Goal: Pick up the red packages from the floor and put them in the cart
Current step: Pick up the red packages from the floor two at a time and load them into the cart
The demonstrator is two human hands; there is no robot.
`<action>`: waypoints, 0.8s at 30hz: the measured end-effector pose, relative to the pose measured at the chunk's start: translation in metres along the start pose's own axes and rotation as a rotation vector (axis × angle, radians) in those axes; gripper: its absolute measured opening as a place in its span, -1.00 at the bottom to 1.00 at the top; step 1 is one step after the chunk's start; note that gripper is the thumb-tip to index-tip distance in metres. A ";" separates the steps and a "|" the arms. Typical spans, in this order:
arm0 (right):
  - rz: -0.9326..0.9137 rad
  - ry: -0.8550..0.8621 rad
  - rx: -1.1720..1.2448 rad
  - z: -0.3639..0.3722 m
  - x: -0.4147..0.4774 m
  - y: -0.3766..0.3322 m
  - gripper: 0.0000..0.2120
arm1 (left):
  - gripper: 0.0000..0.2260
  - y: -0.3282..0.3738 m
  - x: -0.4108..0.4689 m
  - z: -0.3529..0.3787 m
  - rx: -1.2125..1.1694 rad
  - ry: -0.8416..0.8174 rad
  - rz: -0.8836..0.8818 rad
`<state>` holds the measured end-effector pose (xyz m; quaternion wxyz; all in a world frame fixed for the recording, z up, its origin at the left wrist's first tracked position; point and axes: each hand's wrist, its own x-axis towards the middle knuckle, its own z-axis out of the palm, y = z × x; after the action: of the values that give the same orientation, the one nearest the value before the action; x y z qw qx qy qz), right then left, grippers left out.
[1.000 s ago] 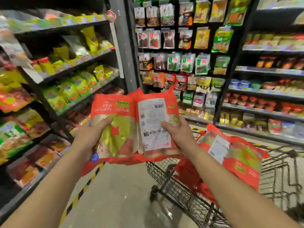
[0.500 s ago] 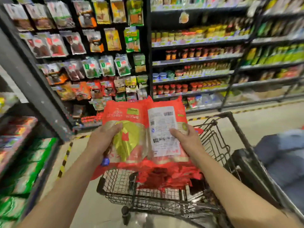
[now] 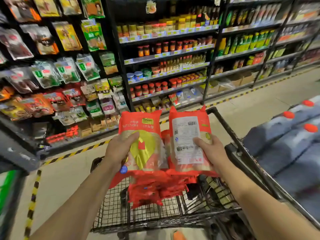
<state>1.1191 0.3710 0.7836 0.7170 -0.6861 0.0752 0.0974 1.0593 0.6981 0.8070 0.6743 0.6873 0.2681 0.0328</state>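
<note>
My left hand (image 3: 119,149) grips a red package (image 3: 143,135) with a gold heart on its front. My right hand (image 3: 212,150) grips a second red package (image 3: 188,132) that shows its white label side. Both packages are held upright, side by side, directly above the black wire cart (image 3: 112,212). More red packages (image 3: 155,189) lie in the cart's basket under the two I hold. The lower ends of the held packages touch or nearly touch that pile.
Shelves of hanging snack bags (image 3: 52,73) stand at the left, and shelves of jars and bottles (image 3: 166,54) ahead. Yellow-black floor tape (image 3: 72,154) runs along the shelf bases. Large blue jugs with red caps (image 3: 287,135) sit to the right of the cart handle (image 3: 230,134).
My view has swung right until the cart lies straight below my hands. The two packages have drawn slightly apart and come down toward the pile in the cart.
</note>
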 end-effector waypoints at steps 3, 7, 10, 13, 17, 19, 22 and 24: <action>0.040 -0.014 0.012 -0.010 0.025 0.010 -0.70 | -0.78 -0.003 0.014 0.024 0.068 0.010 -0.011; 0.087 -0.079 -0.003 -0.018 0.061 0.027 -0.55 | -0.82 -0.008 0.037 0.051 0.154 0.031 -0.017; 0.128 -0.141 -0.009 -0.021 0.089 0.040 -0.53 | -0.77 -0.016 0.058 0.072 0.247 0.055 -0.023; 0.177 -0.169 -0.006 -0.023 0.112 0.052 -0.51 | -0.80 -0.028 0.072 0.089 0.229 0.056 -0.074; 0.278 -0.158 -0.007 -0.024 0.131 0.071 -0.53 | -0.83 -0.046 0.085 0.101 0.241 0.059 -0.146; 0.331 -0.147 -0.023 -0.023 0.138 0.079 -0.49 | -0.78 -0.056 0.093 0.102 0.252 0.077 -0.202; 0.379 -0.139 -0.041 -0.025 0.150 0.087 -0.49 | -0.80 -0.067 0.099 0.105 0.241 0.096 -0.250; 0.393 -0.146 -0.074 -0.026 0.158 0.087 -0.41 | -0.78 -0.072 0.101 0.109 0.262 0.096 -0.254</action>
<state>1.2520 0.3544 0.6598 0.6619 -0.6753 0.1520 0.2876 1.1663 0.6369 0.6977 0.5640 0.7276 0.3866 -0.0554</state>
